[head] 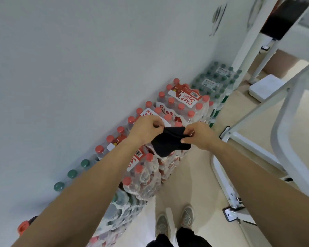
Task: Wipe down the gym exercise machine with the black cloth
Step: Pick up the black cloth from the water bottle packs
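Fingers (pixel 157 126) of the left hand (pixel 145 130) and of the right hand (pixel 201 135) pinch the top corners of the one small black fabric cloth (pixel 169 142), which hangs in the air, apart from the one white tubular metal gym machine (pixel 278 143) to its right. Below stand at least three shrink-wrapped packs of red-capped water bottles (pixel 184 104). So light a pinch could probably let a corner slip, dropping the cloth among them.
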The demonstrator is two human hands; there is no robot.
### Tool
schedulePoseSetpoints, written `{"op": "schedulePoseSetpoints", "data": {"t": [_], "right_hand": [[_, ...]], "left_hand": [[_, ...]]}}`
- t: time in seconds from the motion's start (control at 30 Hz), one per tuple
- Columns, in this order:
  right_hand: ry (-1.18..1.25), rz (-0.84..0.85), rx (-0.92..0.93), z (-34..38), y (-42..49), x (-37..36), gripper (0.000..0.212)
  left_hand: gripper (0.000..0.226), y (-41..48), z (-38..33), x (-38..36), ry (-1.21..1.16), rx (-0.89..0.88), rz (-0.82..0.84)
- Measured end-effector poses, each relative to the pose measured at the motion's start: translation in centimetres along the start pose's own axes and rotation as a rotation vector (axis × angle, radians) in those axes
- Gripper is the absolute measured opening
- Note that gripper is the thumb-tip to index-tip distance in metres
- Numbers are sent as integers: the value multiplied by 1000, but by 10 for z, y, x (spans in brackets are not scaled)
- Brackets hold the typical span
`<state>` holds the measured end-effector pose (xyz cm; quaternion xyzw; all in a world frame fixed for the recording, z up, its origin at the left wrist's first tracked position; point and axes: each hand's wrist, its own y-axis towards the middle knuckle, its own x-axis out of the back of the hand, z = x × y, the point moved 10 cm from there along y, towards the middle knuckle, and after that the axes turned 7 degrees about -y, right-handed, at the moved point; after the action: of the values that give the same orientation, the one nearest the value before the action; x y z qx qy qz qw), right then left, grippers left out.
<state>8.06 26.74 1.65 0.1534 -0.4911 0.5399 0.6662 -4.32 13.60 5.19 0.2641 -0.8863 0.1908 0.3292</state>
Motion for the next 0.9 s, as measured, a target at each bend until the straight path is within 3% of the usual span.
{"op": "schedulePoseSetpoints", "data": {"t": [0.13, 0.47, 0.7, 0.8, 0.9], "right_hand": [[70, -39, -31, -14, -21, 25, 14], [264, -262, -212, -70, -112, 105, 39], [250, -558, -451, -152, -189, 159, 11], [262, -711, -573, -198, -214, 182, 16], [229, -701, -680, -240, -219, 184, 19]], "left_hand": [[9, 18, -48, -6, -111, -72, 36], [8, 48, -188, -54, -180, -315, 173], [9, 64, -260, -115, -148, -435, 277], [8, 75, -290, -144, -132, -473, 311], [8, 86, -319, -162, -146, -507, 312]]}}
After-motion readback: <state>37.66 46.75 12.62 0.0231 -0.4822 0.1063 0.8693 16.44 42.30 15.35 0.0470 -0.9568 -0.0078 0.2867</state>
